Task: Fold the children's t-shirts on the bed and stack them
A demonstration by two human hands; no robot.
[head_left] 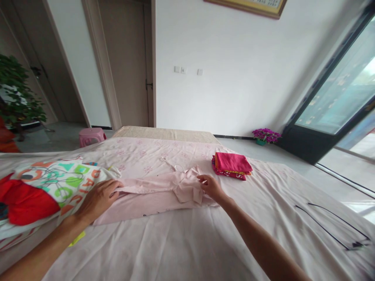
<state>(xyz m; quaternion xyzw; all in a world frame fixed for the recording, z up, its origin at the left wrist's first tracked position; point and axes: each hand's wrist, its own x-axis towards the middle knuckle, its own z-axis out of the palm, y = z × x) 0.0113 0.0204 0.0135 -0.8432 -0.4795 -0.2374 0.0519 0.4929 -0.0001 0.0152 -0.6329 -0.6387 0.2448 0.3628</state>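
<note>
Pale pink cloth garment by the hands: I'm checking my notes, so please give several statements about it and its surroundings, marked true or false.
1. The left hand touches the pale pink cloth garment. True.
2. The folded crimson cloth stack lies left of the garment. False: the stack lies to its right.
3. A thin white cord lies on the garment. True.
4. The right hand holds the thin black eyeglasses. False: the eyeglasses lie apart, and the right hand is by the garment.

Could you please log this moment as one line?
left hand: holding pink garment; right hand: at its other end; folded crimson clothes: beyond right hand
</note>
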